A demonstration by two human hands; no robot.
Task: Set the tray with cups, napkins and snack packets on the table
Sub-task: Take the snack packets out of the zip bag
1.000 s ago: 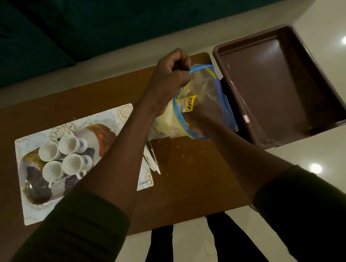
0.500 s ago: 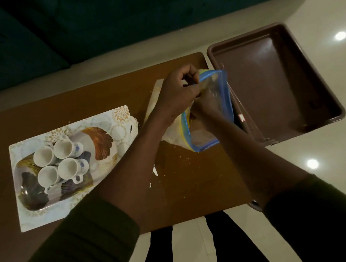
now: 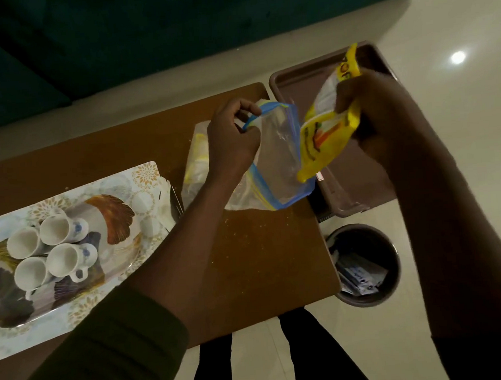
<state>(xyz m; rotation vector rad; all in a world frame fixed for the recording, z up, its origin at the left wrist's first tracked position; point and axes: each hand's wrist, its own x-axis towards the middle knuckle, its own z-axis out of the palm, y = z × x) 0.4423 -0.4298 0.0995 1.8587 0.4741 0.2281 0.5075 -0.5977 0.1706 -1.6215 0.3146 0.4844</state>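
My left hand [image 3: 232,140] pinches the blue rim of a clear zip bag [image 3: 279,158] above the brown table [image 3: 248,264]. My right hand [image 3: 368,113] grips a yellow snack packet [image 3: 324,125], held up just right of the bag's mouth. On the table's left lies a patterned tray [image 3: 117,211] with several white cups [image 3: 61,250] lying on it. A second clear bag with pale yellow contents [image 3: 195,161] lies behind my left wrist.
A brown plastic bin [image 3: 345,201] sits off the table's right end, partly hidden by my right arm. A round waste bin [image 3: 364,265] with wrappers stands on the pale floor below it. Crumbs dot the tabletop. A dark green sofa [image 3: 143,34] runs along the far side.
My right hand came out of the zip bag, drawing the yellow snack packet up and to the right. My left hand kept hold of the bag's rim.
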